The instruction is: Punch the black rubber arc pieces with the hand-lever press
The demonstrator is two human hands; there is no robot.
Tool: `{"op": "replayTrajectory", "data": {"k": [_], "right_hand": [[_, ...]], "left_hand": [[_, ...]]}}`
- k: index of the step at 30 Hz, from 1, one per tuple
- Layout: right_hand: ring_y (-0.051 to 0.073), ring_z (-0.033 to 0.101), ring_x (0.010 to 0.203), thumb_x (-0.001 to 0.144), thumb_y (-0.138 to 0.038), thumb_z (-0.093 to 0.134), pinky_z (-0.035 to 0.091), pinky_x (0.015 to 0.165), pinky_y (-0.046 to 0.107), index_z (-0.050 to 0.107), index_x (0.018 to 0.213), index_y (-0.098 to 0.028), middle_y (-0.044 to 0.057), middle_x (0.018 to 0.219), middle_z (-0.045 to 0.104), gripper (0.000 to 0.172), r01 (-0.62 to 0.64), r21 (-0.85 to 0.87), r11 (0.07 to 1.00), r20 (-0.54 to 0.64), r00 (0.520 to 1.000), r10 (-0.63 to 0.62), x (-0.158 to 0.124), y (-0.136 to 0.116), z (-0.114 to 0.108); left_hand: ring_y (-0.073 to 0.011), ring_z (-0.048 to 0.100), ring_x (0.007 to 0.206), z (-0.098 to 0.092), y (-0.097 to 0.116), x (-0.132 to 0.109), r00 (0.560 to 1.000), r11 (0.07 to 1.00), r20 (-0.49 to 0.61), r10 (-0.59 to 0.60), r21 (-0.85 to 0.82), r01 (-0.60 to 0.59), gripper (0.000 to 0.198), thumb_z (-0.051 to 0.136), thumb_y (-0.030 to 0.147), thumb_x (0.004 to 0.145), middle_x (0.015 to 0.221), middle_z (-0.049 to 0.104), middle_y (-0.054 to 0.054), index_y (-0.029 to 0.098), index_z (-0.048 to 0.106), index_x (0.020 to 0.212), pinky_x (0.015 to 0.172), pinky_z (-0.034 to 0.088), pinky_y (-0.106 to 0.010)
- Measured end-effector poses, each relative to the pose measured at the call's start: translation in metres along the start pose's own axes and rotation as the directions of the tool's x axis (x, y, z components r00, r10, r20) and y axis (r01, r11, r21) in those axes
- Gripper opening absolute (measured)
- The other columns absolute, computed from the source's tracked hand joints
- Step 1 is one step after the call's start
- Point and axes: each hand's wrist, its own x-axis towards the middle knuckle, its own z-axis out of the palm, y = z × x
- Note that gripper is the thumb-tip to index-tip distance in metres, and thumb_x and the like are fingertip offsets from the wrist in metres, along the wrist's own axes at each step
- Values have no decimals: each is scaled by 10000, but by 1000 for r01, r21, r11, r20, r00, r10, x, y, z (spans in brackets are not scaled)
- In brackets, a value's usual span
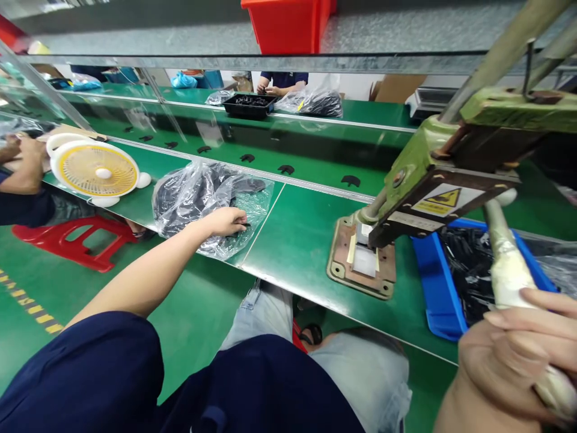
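My left hand (pixel 225 221) reaches out to a clear plastic bag (pixel 198 201) of black parts on the green bench, fingers pinched on a small black part at the bag's mouth. My right hand (pixel 518 355) is wrapped around the white taped lever handle (pixel 507 264) of a green hand press (pixel 433 180). The press head stands over its brown base plate (pixel 360 264), which holds a small white insert.
A blue tray (pixel 433 288) of black parts sits right of the press. Black parts lie in a row on the conveyor belt (pixel 311 162). A yellow fan (pixel 97 171) and another person's arm are at left; a person works behind a black tray (pixel 249 105).
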Motion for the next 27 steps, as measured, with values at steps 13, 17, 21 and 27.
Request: {"op": "replayTrajectory", "data": {"k": [13,17,21,27], "right_hand": [[178,442,396,751,-564,723,442,659,505,327,437,-221,-11,379,386,611,252,156,955,-41,968,-248,0,-17,10],[202,501,488,769,-511,732,443,732,524,396,464,-233,-1,424,444,532,175,136,975,21,984,-179,-1,-28,8],[225,562,556,794,-453,716,470,807,558,460,513,-246,-9,473,490,432,122,110,986,77,988,-131,-3,-36,3],[202,567,572,859,-419,675,527,883,596,519,584,-273,-28,546,552,349,105,60,993,166,980,-114,-5,-43,-4]], "left_hand": [[-184,665,727,33,66,50,990,709,-57,-126,-704,50,451,851,545,724,818,766,-34,183,804,989,690,502,-285],[-168,599,635,40,86,56,981,819,-133,-142,-572,41,369,821,548,802,705,687,-8,198,815,919,619,450,-282],[-164,614,632,48,104,54,957,892,-280,-77,-448,-60,344,702,544,945,686,670,8,226,809,1019,624,467,-270],[-164,718,683,77,128,53,983,716,-184,4,-686,-132,472,649,666,974,828,776,-31,210,743,1046,669,582,-277]]}}
